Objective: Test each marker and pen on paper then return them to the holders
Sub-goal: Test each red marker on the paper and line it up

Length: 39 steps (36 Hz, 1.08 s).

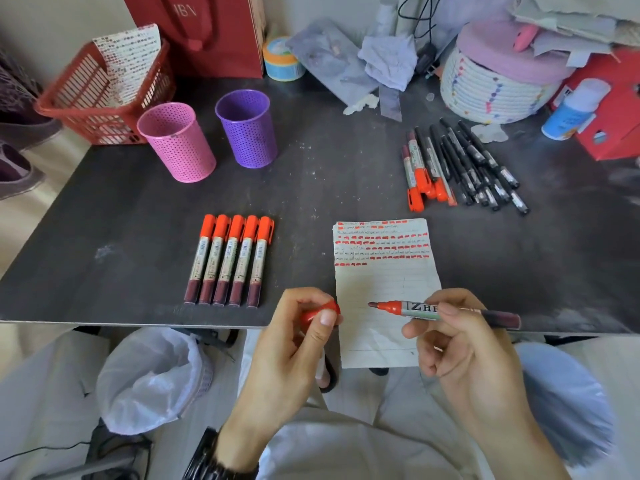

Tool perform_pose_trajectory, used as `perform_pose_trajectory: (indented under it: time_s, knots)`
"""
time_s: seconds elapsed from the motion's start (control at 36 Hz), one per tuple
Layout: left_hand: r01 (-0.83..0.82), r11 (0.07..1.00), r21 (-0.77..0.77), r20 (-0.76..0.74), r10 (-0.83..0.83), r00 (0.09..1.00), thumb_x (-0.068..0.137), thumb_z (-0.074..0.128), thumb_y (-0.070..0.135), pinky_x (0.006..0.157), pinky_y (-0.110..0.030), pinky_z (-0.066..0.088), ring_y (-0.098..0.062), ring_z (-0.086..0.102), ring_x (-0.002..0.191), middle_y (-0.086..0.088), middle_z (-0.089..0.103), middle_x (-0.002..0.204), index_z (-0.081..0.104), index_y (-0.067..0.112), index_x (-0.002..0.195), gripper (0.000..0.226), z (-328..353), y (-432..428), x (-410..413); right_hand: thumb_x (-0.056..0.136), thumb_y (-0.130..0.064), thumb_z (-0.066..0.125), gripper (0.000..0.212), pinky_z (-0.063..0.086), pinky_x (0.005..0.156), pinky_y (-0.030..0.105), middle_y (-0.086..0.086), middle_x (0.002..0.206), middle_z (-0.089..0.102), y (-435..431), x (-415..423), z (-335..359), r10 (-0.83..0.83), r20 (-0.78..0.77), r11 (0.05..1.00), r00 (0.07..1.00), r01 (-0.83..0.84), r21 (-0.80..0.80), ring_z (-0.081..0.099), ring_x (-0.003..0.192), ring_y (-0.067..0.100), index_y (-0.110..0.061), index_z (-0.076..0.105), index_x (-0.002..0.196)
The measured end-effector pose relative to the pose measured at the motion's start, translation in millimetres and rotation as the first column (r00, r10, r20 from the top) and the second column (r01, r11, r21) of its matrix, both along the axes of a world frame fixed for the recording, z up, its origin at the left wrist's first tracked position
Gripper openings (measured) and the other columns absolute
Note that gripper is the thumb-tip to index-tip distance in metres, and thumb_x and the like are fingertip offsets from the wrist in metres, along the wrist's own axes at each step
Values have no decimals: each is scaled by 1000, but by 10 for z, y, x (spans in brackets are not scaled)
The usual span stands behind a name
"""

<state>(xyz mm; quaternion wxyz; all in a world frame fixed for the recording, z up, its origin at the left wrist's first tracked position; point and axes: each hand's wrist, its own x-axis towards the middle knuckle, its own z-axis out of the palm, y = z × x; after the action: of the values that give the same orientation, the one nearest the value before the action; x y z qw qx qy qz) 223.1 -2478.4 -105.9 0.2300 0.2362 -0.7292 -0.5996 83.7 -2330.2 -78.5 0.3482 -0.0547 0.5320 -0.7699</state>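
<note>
My right hand (pixel 460 337) holds an uncapped red marker (pixel 408 309) level above the lined paper (pixel 384 289), tip pointing left. My left hand (pixel 298 334) pinches its red cap (pixel 320 311) just left of the paper's edge. The upper part of the paper carries rows of red and dark marks. Several capped red markers (pixel 230 259) lie side by side left of the paper. A heap of red markers and black pens (pixel 460 164) lies at the right rear. Two perforated holders, pink (pixel 176 142) and purple (pixel 247 128), stand at the left rear, nothing visible in them.
The dark table (pixel 104 220) ends just under my hands. A red basket (pixel 104 95), red bag (pixel 214 32), tape roll (pixel 282 58), rope basket (pixel 495 88), white bottle (pixel 575 109) and crumpled cloth (pixel 388 60) line the back. A lined bin (pixel 152 375) sits below left.
</note>
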Motion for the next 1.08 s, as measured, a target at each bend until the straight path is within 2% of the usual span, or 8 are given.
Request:
perform_pose_trajectory:
  time_s: [0.36,0.5,0.64,0.72,0.86,0.94,1.0,1.08]
  knots:
    - [65,996,62,-20,-64,998,95,59,45,54,-38,49,-31,56,66,-5,68,92,62,30,110,21,121,64,-19,75,-20,65,4,42,40,26,26,69,68,-36,91,2,87,-76,996,993,-87,5,57,49,26,-20,68,75]
    - [115,993,40,-20,-114,993,95,59,45,53,-42,46,-33,53,64,-1,68,86,64,35,106,16,177,110,-42,75,-33,71,20,45,44,29,26,76,71,-34,138,-41,145,-114,989,983,-143,30,57,61,41,-16,67,85]
    - [103,992,72,-18,-102,995,91,61,43,53,-34,49,-29,53,62,1,68,85,67,37,104,15,216,75,-31,65,-58,88,49,46,46,26,20,74,72,32,99,-55,193,-204,980,960,-177,92,56,49,22,-18,77,90]
    - [100,994,48,15,-101,995,90,62,46,58,-21,51,-28,59,68,-1,70,90,69,38,105,18,224,24,5,66,-64,85,51,45,47,23,10,67,71,98,35,-32,262,-295,959,919,-216,181,50,45,17,-25,81,97]
    - [144,989,25,47,-145,988,91,61,47,59,-28,53,-25,63,66,-6,70,85,67,36,104,18,226,-41,30,70,-63,83,45,47,51,24,-4,64,70,166,-49,10,426,-367,888,827,-304,346,47,47,8,-39,80,107]
    - [165,986,-4,64,-164,984,93,60,46,61,-26,53,-22,65,65,-7,70,84,66,35,105,18,228,-80,39,86,-47,78,27,49,60,13,-13,77,75,158,-50,48,480,-440,862,758,-315,397,63,62,1,-37,79,111]
    - [174,984,-30,78,-171,982,94,60,46,61,-25,52,-20,65,64,-4,70,86,66,34,104,17,225,-94,42,90,-52,70,24,56,72,23,-11,94,78,158,-43,34,530,-498,824,687,-278,493,72,82,9,-42,76,111]
    - [183,982,-53,74,-179,981,96,59,43,61,-24,51,-17,65,62,0,69,87,66,32,105,16,229,-106,42,91,-61,58,28,55,68,32,-10,83,72,151,-15,-9,578,-530,777,621,-221,589,63,71,13,-46,72,110]
